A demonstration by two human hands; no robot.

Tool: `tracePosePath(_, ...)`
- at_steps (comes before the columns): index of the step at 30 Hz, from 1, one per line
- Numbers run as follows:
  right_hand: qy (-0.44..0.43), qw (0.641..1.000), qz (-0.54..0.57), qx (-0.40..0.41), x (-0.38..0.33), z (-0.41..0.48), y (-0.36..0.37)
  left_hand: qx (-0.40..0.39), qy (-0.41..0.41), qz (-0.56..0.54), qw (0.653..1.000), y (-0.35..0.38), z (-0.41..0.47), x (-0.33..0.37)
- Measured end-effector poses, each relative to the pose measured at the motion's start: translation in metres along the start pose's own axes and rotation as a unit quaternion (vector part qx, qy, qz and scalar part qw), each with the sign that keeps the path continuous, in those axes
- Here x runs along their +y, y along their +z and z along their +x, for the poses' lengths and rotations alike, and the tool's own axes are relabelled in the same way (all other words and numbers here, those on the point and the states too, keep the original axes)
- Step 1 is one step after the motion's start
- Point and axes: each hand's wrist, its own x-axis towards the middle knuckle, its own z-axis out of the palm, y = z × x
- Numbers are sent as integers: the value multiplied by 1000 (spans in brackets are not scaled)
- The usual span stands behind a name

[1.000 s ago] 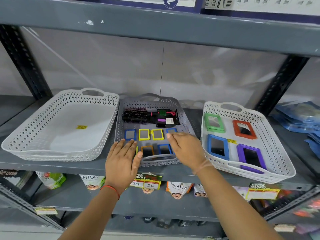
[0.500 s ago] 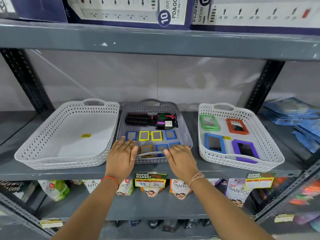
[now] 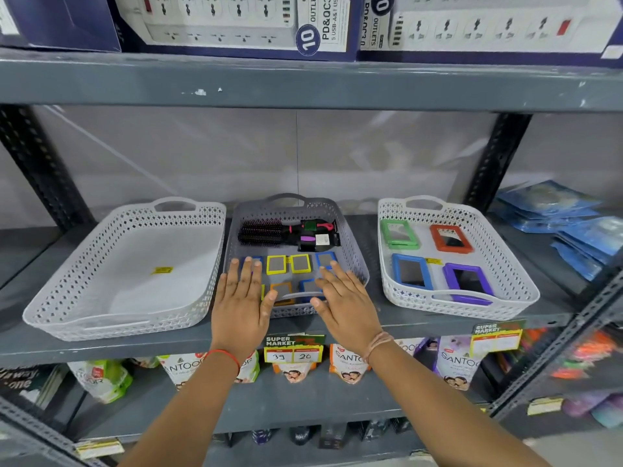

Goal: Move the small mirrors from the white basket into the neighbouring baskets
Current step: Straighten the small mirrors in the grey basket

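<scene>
Three baskets stand on the grey shelf. The left white basket holds only a yellow sticker. The middle grey basket holds several small mirrors with blue, yellow and orange frames, such as a yellow-framed mirror. The right white basket holds larger mirrors framed green, red, blue and purple. My left hand and my right hand hover flat, fingers spread, over the front of the grey basket. Both hold nothing and hide part of the front row of mirrors.
Hairbrushes lie at the back of the grey basket. Blue packets are stacked at the far right of the shelf. Boxes of power strips sit on the shelf above. Soap packs and a price tag are below.
The camera has tilted up and back, so the shelf above shows. Both hands have drawn toward the front of the grey basket, the right one moving back from the mirrors. No mirror was moved.
</scene>
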Motion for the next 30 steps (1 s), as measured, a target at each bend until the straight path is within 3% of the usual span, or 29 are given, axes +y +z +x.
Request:
tracePosePath(22,-68,997,-10,32,12,0,15,-9,-16,10,1000,6,-2,-4)
tracePosePath(30,-42,997,-19,56,16,-3,6,29,12,-26,999,3,4,8)
